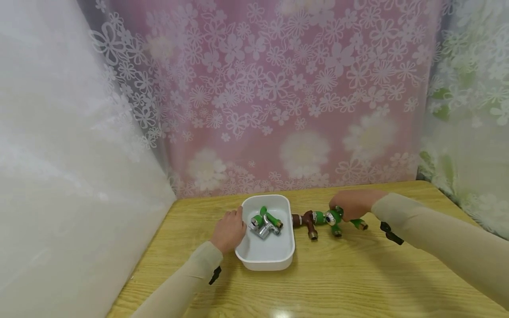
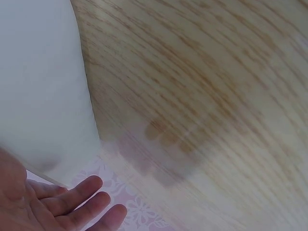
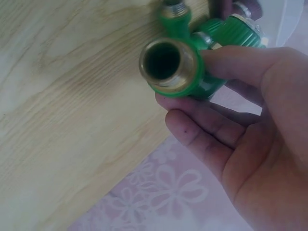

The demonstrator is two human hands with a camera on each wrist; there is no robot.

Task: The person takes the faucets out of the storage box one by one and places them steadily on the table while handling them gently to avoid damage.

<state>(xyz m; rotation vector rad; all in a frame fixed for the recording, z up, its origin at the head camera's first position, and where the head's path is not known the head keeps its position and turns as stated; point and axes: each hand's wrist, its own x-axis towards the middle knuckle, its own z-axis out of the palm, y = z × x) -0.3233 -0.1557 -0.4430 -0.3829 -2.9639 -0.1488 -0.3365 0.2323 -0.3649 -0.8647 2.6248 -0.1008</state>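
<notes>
A white tub [image 1: 264, 265] holds several green and chrome pipe fittings [image 1: 267, 223]. My left hand [image 1: 229, 232] rests at the tub's left rim; in the left wrist view its loosely extended fingers [image 2: 89, 204] lie beside the white wall, the thumb hidden. Right of the tub, my right hand [image 1: 350, 204] grips a green pipe fitting [image 1: 358, 223]. Up close in the right wrist view, thumb and forefinger pinch this fitting, whose open brass threaded end [image 3: 168, 67] faces the camera. Left of that hand, a brown tee fitting [image 1: 308, 220] and other green fittings [image 1: 333, 218] lie in a row.
The wooden table [image 1: 330, 282] carries everything, with a pink floral curtain [image 1: 294, 110] hanging along its back edge. A white sheet [image 1: 75, 168] hangs at the left and a floral one [image 1: 469, 154] at the right. Dark wrist devices [image 1: 391, 234] sit under both cuffs.
</notes>
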